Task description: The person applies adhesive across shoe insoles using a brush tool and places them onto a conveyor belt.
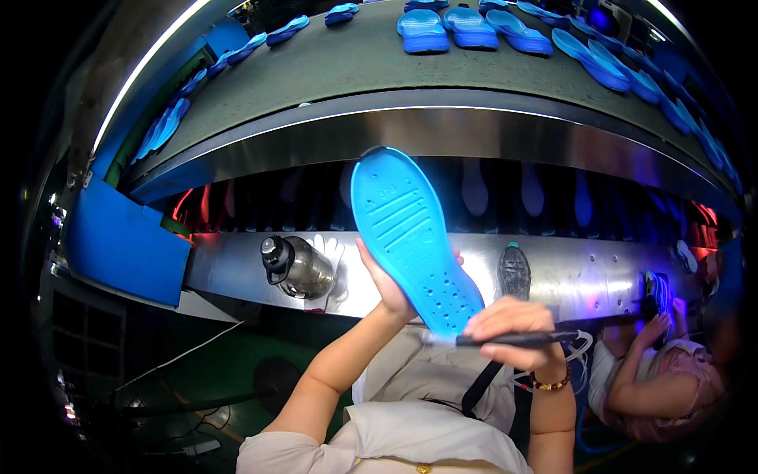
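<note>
A bright blue shoe sole [403, 229] is held upright in front of me, toe end up, its grooved and dotted face showing. My left hand [384, 280] grips it along the left edge, with fingertips showing at the right edge. My right hand [513, 325] is closed round a slim black-handled brush [525, 340] just below the sole's heel end. The brush's pale tip is blurred and points left, close to the heel; I cannot tell if it touches. A clear tube [584, 344] runs from the brush's rear end.
A metal bench [560, 276] bears a dark sole [515, 270], a dark bottle [296, 267] and a white glove [328, 251]. Beyond it runs a green conveyor belt [339, 71] with several blue soles [422, 31]. At right, a co-worker's hands [655, 325] hold a shoe part.
</note>
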A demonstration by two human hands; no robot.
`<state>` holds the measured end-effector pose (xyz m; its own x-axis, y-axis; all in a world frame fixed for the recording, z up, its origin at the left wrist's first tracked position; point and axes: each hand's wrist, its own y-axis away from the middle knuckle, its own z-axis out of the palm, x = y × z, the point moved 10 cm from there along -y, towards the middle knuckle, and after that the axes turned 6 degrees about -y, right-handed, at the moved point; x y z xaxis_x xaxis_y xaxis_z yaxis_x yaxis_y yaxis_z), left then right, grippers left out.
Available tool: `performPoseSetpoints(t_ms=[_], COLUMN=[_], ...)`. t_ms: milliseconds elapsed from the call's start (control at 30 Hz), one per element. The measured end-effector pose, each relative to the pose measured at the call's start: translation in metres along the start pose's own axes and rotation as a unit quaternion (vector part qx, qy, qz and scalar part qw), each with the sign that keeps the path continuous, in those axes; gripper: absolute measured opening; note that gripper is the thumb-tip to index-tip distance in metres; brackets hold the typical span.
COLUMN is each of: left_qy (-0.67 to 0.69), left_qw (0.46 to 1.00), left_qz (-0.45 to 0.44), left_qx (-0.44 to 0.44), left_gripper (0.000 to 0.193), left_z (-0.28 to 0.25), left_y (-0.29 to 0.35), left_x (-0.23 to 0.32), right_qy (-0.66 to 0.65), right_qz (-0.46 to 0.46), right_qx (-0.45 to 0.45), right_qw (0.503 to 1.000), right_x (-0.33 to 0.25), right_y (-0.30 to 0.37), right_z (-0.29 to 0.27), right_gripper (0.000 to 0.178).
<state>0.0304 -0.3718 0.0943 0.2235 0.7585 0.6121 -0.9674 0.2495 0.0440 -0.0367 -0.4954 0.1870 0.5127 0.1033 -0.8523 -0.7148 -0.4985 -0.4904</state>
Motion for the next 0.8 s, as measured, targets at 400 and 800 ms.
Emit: performPoseSetpoints(t_ms=[400, 800], left_qy=[0.004, -0.032], left_qw=[0.999, 0.999], left_qz=[0.043, 0.029], left_qx=[0.007, -0.005], left_gripper=[0.108, 0.109], left_z=[0.000, 0.007], left_y=[-0.008, -0.008], left_x=[0.024, 0.026], right_qy=[0.007, -0.098], right_qz=[0.044, 0.026], right_qx=[0.081, 0.013], right_qw=[0.996, 0.995], right_x=[0.012, 0.018], right_y=[0.017, 0.025], right_z=[-0.019, 0.001], right_gripper=[0.022, 0.023])
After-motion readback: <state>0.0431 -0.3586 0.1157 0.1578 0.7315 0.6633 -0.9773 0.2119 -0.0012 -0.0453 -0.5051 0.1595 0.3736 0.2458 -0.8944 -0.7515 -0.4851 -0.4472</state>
